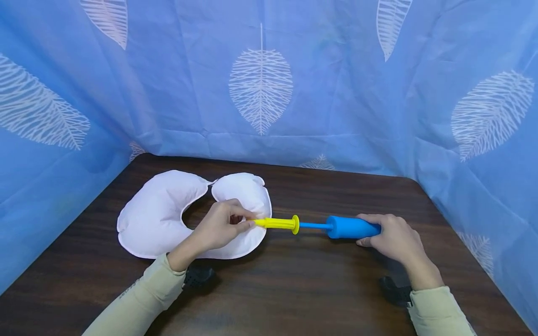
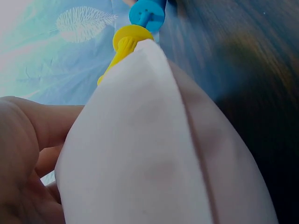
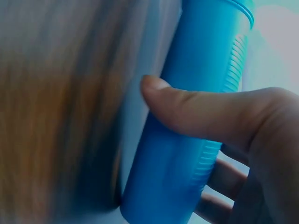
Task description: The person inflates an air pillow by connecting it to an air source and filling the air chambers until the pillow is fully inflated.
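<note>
A white U-shaped neck pillow [image 1: 147, 228], puffed up, lies on the table's left side. Thumb and forefinger of my left hand [image 1: 220, 226] pinch at the tapered tip of a hand pump's yellow nozzle end [image 1: 275, 223], over the pillow's right arm. The pillow [image 2: 135, 140] hides those fingertips in the left wrist view. A thin blue rod [image 1: 313, 225] shows between the yellow flange and the pump's blue barrel [image 1: 350, 227]. My right hand [image 1: 392, 235] grips that barrel at its right end; in the right wrist view the thumb [image 3: 196, 109] lies across it.
The dark wooden table [image 1: 302, 289] carries the pillow and pump. Blue curtains with white leaf prints [image 1: 260, 91] hang around its back and sides. Black wrist straps [image 1: 395, 291] sit by both sleeves.
</note>
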`<state>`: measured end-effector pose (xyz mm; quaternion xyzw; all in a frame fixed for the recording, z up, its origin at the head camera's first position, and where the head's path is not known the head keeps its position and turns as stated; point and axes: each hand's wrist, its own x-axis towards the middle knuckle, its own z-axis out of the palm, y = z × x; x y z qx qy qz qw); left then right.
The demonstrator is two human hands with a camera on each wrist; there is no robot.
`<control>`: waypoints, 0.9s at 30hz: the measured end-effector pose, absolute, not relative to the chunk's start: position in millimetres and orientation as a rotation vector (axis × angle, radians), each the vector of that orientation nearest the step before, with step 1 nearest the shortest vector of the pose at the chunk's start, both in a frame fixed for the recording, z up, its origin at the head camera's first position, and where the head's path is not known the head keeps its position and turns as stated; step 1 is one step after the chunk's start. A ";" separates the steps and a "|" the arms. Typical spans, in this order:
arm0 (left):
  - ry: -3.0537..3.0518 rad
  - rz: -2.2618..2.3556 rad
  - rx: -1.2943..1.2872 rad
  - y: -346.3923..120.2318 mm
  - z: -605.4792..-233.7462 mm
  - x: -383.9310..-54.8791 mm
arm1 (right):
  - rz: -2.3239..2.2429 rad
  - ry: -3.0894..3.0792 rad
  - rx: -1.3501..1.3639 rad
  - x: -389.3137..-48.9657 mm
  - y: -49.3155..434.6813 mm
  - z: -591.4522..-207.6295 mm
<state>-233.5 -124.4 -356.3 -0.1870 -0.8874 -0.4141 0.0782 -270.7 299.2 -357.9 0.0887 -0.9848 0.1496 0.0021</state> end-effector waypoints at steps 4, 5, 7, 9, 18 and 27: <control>-2.655 -1.245 -0.583 -122.5 -357.4 -232.6 | 0.471 -3.126 0.205 -269.3 320.4 -357.7; -2.657 -1.242 -0.586 -122.2 -357.6 -232.6 | 0.472 -3.130 0.190 -269.2 324.5 -357.8; -2.659 -1.236 -0.589 -121.6 -357.7 -232.8 | 0.470 -3.135 0.167 -269.3 331.4 -358.1; -2.659 -1.228 -0.585 -121.3 -357.7 -233.2 | 0.464 -3.139 0.146 -270.0 336.0 -358.9; -2.647 -1.208 -0.541 -123.6 -358.2 -233.3 | 0.406 -3.092 0.211 -270.9 323.4 -360.9; -2.643 -1.236 -0.547 -122.8 -358.3 -231.8 | 0.425 -2.950 0.460 -260.1 259.4 -361.6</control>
